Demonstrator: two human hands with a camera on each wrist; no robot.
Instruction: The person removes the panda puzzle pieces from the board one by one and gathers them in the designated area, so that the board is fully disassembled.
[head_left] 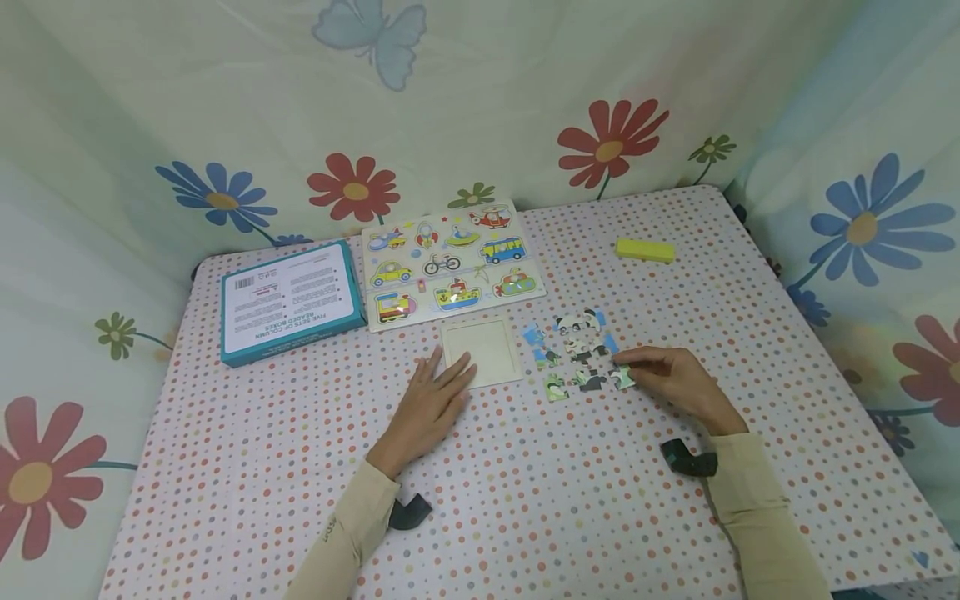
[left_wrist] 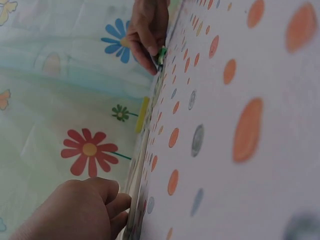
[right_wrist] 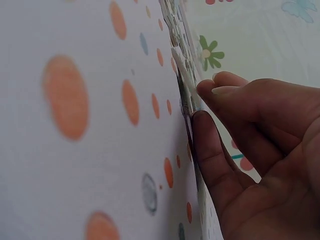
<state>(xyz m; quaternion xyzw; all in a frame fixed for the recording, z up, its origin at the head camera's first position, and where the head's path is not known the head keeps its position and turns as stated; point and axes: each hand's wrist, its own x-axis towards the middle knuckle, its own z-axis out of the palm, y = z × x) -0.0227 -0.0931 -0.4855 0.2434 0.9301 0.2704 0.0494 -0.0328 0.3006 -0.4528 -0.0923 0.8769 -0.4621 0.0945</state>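
Observation:
My left hand (head_left: 429,408) lies with fingers spread, its fingertips on the left edge of a pale square puzzle tray (head_left: 491,354) that has no pieces in it. To the right of the tray lies a panda jigsaw (head_left: 579,332), its upper pieces close together. Along its lower side are loose pieces, among them a green corner piece (head_left: 557,388) and a black-and-white piece (head_left: 590,380). My right hand (head_left: 678,385) pinches a green and white puzzle piece (head_left: 622,378) at the lower right, between thumb and fingers. In the left wrist view that piece is tilted at the tabletop.
Behind the tray lies a board of vehicle pictures (head_left: 453,267). A teal-edged box (head_left: 292,300) with a printed white label stands at the left. A yellow block (head_left: 645,250) sits at the back right. Flowered curtains (head_left: 480,100) hang around the dotted tablecloth (head_left: 525,500).

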